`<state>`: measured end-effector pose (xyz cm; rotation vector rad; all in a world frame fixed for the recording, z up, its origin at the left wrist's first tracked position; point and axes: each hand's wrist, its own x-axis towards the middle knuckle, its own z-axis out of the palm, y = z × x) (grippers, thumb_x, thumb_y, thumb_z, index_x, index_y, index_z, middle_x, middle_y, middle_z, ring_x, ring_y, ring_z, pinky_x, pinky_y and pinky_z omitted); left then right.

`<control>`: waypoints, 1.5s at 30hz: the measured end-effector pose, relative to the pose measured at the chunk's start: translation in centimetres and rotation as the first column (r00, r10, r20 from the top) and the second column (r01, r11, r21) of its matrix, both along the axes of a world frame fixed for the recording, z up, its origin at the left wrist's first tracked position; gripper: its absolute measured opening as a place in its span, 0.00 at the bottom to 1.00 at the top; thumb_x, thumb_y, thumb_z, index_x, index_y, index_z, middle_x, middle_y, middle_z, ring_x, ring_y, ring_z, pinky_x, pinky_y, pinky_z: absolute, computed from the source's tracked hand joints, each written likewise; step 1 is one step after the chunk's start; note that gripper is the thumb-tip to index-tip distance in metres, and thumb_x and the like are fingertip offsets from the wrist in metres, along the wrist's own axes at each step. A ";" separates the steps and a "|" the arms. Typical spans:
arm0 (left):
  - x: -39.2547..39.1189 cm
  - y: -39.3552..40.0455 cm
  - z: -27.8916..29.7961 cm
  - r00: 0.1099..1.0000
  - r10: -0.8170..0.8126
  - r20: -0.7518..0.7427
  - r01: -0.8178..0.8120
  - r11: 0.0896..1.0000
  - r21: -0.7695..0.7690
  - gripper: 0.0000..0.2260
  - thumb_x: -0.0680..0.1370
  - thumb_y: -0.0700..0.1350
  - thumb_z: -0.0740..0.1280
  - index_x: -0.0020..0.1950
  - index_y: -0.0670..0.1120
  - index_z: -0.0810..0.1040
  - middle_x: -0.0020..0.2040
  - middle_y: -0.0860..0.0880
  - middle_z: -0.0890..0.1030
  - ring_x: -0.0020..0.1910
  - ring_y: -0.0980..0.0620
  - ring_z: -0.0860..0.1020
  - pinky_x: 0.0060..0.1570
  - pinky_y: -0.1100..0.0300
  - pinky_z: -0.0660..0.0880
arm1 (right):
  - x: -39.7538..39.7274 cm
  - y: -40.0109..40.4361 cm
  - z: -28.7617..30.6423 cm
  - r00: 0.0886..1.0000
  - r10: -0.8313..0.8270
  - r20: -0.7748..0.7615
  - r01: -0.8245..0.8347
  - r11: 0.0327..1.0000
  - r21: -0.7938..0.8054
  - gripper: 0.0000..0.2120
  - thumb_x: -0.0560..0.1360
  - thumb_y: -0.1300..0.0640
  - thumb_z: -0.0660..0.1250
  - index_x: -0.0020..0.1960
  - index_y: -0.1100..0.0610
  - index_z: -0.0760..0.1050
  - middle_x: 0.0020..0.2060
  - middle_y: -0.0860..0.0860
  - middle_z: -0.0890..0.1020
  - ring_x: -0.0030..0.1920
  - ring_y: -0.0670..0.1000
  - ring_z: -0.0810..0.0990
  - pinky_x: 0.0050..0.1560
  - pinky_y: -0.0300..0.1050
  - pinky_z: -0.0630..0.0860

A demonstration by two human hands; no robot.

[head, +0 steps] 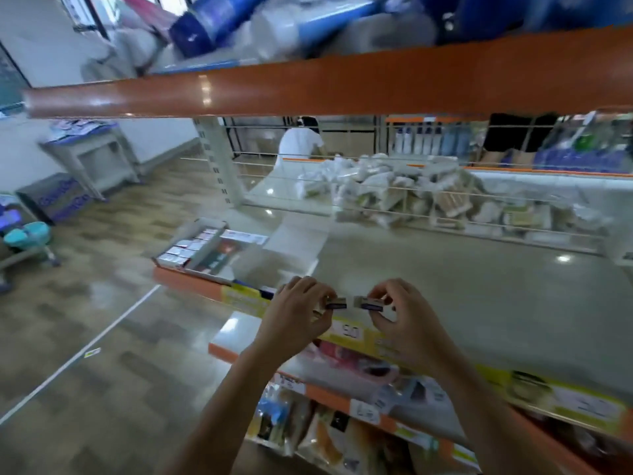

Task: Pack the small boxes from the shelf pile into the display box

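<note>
Small boxes sit one in each hand, held out over the front edge of the shelf (445, 269). Each is a short, flat carton with a dark blue-purple face and a pale end flap, and the two nearly meet end to end with a narrow gap between them. The left hand (298, 313) pinches the left box (335, 305) between curled fingers and thumb, and something pale and yellowish shows under its fingers that is too blurred to identify. The right hand (404, 317) pinches the right box (371, 305) the same way, thumb beneath and fingertips on top. Print on both cartons is too smeared to read.

Beyond the left hand, at the shelf's left end, the display box (191, 248) lies open with its lid flap folded back; rows of small boxes with white and red faces fill its left part, while the right part shows a dark printed panel. Farther back on the shelf, behind a wire rail, is the pile (394, 193), a heap of pale packets whose details are lost to blur. An orange beam (308, 84) crosses overhead. Yellow price tags (346, 332) run along the shelf lip below the hands, partly covered by the wrists. Lower shelves hold bagged goods, cut off at the frame's bottom. A person in white (299, 142) crouches in the aisle behind.
</note>
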<state>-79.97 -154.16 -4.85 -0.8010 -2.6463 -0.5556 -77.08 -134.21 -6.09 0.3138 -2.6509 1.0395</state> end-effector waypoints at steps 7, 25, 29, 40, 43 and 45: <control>-4.5 -8.3 -0.5 0.996 0.078 0.051 -0.078 0.997 -0.005 0.10 0.67 0.40 0.73 0.48 0.45 0.81 0.43 0.49 0.80 0.45 0.45 0.78 0.43 0.53 0.74 | -4.8 -6.5 0.4 1.000 0.014 -0.003 -0.014 0.999 0.030 0.06 0.71 0.60 0.69 0.46 0.53 0.74 0.42 0.45 0.73 0.46 0.46 0.71 0.43 0.36 0.65; -17.2 -14.0 0.0 0.991 -0.065 0.117 0.088 0.975 -0.206 0.11 0.73 0.48 0.67 0.54 0.50 0.78 0.52 0.53 0.78 0.53 0.53 0.71 0.50 0.60 0.72 | -16.9 -13.7 1.4 0.950 0.146 0.278 -0.237 0.915 0.327 0.07 0.71 0.58 0.63 0.50 0.54 0.72 0.47 0.49 0.75 0.48 0.48 0.72 0.46 0.40 0.70; -19.1 -14.3 -0.6 0.980 -0.141 0.140 0.173 0.952 -0.254 0.13 0.71 0.48 0.63 0.53 0.49 0.79 0.51 0.52 0.79 0.53 0.51 0.71 0.51 0.56 0.73 | -17.2 -14.7 0.5 0.944 0.066 0.322 -0.189 0.911 0.367 0.06 0.72 0.58 0.63 0.49 0.54 0.72 0.46 0.48 0.74 0.47 0.47 0.71 0.45 0.40 0.69; -21.5 -15.8 -0.3 0.882 -0.450 0.139 0.469 0.861 -0.196 0.12 0.77 0.50 0.59 0.57 0.50 0.77 0.55 0.54 0.77 0.58 0.54 0.68 0.56 0.62 0.67 | -15.5 -18.5 -0.4 0.887 -0.224 0.405 0.069 0.929 0.363 0.07 0.75 0.53 0.66 0.52 0.52 0.73 0.52 0.48 0.76 0.53 0.49 0.72 0.55 0.47 0.71; -21.7 -16.0 -0.4 0.855 -0.501 0.133 0.518 0.835 -0.184 0.12 0.77 0.50 0.60 0.57 0.51 0.77 0.54 0.55 0.77 0.57 0.54 0.68 0.55 0.64 0.65 | -14.8 -19.1 -0.6 0.879 -0.252 0.406 0.111 0.934 0.340 0.07 0.75 0.53 0.66 0.52 0.52 0.74 0.51 0.48 0.76 0.51 0.47 0.72 0.52 0.43 0.72; -21.8 -16.1 -0.6 0.838 -0.533 0.121 0.546 0.819 -0.176 0.11 0.76 0.50 0.61 0.55 0.49 0.78 0.52 0.54 0.78 0.56 0.53 0.70 0.54 0.64 0.66 | -14.4 -19.5 -0.8 0.871 -0.283 0.402 0.131 0.922 0.365 0.07 0.74 0.53 0.67 0.51 0.52 0.73 0.52 0.48 0.76 0.52 0.48 0.73 0.53 0.45 0.73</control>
